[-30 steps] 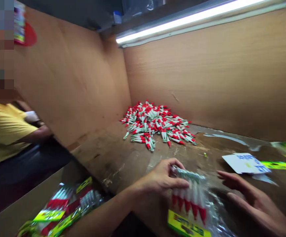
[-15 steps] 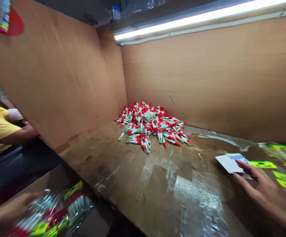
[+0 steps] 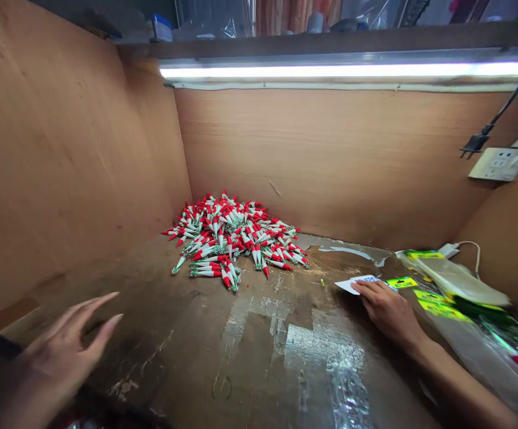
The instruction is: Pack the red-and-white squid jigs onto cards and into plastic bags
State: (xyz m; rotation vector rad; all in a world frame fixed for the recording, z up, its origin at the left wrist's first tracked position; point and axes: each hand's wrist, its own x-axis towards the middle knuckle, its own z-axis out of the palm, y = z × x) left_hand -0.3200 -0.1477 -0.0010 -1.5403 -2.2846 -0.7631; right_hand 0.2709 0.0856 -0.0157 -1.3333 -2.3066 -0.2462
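Observation:
My left hand (image 3: 65, 351) hovers empty over the near left edge of the worn wooden bench (image 3: 259, 357), fingers stretched out and apart. My right hand (image 3: 386, 307) lies at the right, fingers curled onto a white printed card (image 3: 357, 283) on the bench. A heap of small red, white and green pieces (image 3: 232, 235) fills the far left corner, well beyond both hands.
Plywood walls (image 3: 62, 155) close the bench on the left, back and right. Clear bags with yellow-green labels (image 3: 446, 286) lie stacked at the right. A wall socket (image 3: 500, 164) with a plug (image 3: 476, 143) hangs above, and a tube light (image 3: 348, 70) runs along the top.
My left hand put the filled bag down at the lower left and came back up empty. My right hand reached onto the white card. The view swung right, losing the person in yellow.

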